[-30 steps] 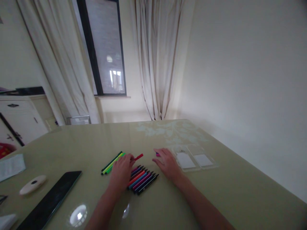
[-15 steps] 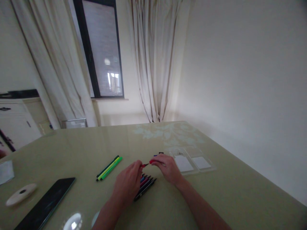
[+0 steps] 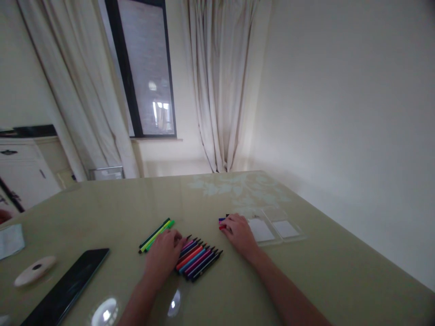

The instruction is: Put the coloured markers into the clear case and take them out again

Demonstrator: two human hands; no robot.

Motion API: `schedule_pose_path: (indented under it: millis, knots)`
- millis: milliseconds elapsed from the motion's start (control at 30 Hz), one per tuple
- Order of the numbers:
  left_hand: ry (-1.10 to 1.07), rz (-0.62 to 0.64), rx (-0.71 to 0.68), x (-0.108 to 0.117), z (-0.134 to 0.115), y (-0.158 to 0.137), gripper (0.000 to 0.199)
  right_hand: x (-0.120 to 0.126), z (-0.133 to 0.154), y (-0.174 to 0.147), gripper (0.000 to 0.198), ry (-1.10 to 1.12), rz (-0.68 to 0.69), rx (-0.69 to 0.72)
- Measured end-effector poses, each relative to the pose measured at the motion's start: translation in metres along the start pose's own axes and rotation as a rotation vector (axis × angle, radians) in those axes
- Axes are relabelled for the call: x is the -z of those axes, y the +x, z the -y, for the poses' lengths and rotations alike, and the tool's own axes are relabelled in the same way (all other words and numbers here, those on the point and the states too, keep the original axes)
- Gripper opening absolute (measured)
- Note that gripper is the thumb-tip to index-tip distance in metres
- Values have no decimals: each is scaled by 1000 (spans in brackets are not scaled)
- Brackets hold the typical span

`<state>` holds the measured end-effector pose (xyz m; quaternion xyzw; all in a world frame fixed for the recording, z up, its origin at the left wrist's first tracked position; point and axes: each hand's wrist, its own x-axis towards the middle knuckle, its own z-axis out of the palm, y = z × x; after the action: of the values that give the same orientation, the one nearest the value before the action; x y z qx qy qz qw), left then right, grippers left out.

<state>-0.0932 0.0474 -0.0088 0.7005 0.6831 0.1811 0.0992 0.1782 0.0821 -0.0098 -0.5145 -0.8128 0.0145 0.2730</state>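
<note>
Several uncapped felt-tip pens (image 3: 200, 257) lie side by side in a slanted row, their dark tips pointing away to the right. My left hand (image 3: 165, 251) is at the row's left end, its fingers closed around the outermost felt-tip pen, whose body is mostly hidden. My right hand (image 3: 239, 233) rests on the table farther right. Its thumb and fingertips pinch a small red pen cap (image 3: 222, 227). Right behind that are other caps (image 3: 222, 220), blue and purple, partly covered by the fingers.
Dark, yellow and green capped pens (image 3: 156, 234) lie left of my left hand. A clear plastic case (image 3: 277, 238) with white inserts lies open beyond my right wrist. On the left are a black tablet (image 3: 68, 285), a whitish oval object (image 3: 35, 270) and a pale packet (image 3: 12, 240).
My hands have moved apart. The left brought the red pen down to the row's left end, uncovering the row. The right lowered the red cap beside the other caps.
</note>
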Motion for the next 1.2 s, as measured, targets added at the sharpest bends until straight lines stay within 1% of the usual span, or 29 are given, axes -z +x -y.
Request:
schedule_pose_path:
  millis: [67, 100, 200, 267, 367, 467, 533, 600, 667, 700, 733, 800, 867, 933, 967, 1000, 1033, 1100, 1133, 1200]
  knots:
    - [-40, 14, 19, 5, 1, 1, 30, -1, 1, 1, 14, -22, 21, 16]
    - [-32, -6, 40, 8, 3, 1, 31, -1, 1, 1, 13, -29, 20, 15]
    - [132, -152, 152, 15, 10, -1, 30, -1, 0, 1, 13, -59, 3, -12]
    - [253, -202, 221, 18, 16, -3, 29, -2, 0, 1, 14, -79, -3, -40]
    - [299, -173, 257, 18, 23, -5, 24, -3, 1, 2, 14, -98, -9, -65]
    - [270, -170, 233, 17, 26, -4, 23, -2, 1, 3, 14, -94, -17, -68]
    - [246, -200, 199, 15, 23, -2, 23, 1, 3, 2, 15, -63, -45, -66]
    - [218, -225, 119, 13, 13, 0, 23, 5, 8, 0, 16, 19, -91, -45]
    - [143, -217, -27, 8, -5, 0, 21, 7, 16, -4, 29, 173, -111, 10]
    - [51, -206, -124, 5, -15, -1, 20, 7, 21, -6, 35, 263, -108, 49]
    - [-47, -181, -201, 1, -25, -3, 19, 7, 26, -7, 37, 345, -99, 90]
    - [-199, -130, -300, -6, -42, -8, 20, 7, 35, -9, 32, 461, -83, 155]
    - [-268, -82, -348, -11, -52, -12, 19, 8, 36, -8, 30, 523, -65, 193]
    - [-273, -45, -343, -11, -51, -13, 19, 14, 27, -5, 29, 574, -50, 202]
    - [-266, -37, -318, -9, -47, -12, 20, 19, 19, -4, 28, 600, -59, 191]
    - [-257, -46, -280, -7, -42, -10, 22, 25, 9, -2, 28, 622, -97, 153]
    - [-249, -72, -231, -4, -35, -8, 24, 31, -3, -1, 28, 636, -161, 81]
    - [-217, -159, -126, 4, -20, -2, 27, 41, -26, -1, 30, 626, -338, -97]
    - [-178, -190, -90, 7, -12, 0, 27, 44, -35, -1, 32, 613, -371, -168]
    - [-39, -225, -46, 11, 0, 3, 27, 45, -46, -2, 32, 565, -360, -251]
